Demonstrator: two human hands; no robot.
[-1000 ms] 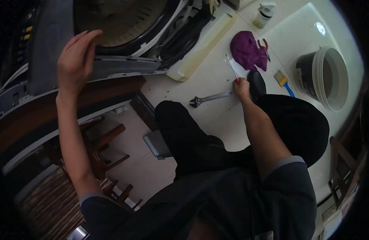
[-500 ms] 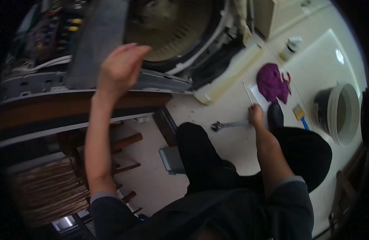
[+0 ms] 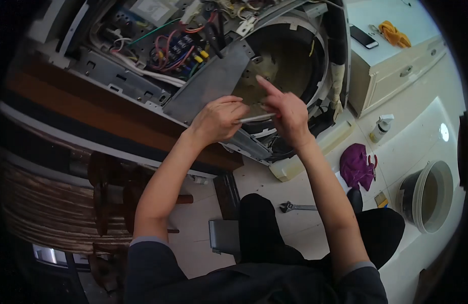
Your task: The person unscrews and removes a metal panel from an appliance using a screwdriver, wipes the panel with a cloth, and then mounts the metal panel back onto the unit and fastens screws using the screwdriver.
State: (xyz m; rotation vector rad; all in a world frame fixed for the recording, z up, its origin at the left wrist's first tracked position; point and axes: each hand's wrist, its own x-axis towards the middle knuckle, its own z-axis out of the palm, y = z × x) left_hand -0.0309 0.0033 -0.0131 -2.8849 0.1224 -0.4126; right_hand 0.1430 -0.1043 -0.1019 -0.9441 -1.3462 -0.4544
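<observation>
A thin pale rod (image 3: 257, 118) spans the gap between my two hands in front of the opened machine. My left hand (image 3: 221, 120) is closed, with the rod's left end at its fingers. My right hand (image 3: 290, 115) grips the other end, index finger stretched out toward the machine. Behind the hands lies the round drum (image 3: 279, 66), with a dirty brownish inside. A flat grey metal plate (image 3: 206, 91) slants beside my left hand. What the fingers cover of the rod is hidden, so its exact kind does not show.
Coloured wires (image 3: 178, 53) fill the machine's left part. On the floor lie an adjustable wrench (image 3: 297, 207), a purple cloth (image 3: 356, 166), a brush (image 3: 381, 199), a spray bottle (image 3: 381, 127) and a bucket (image 3: 421, 197). A phone (image 3: 364, 36) and orange cloth (image 3: 394, 34) rest on a white cabinet.
My right hand has risen from the floor by the wrench to the drum, bringing the thin rod. My left hand has come to the rod's other end. The view has shifted toward the machine.
</observation>
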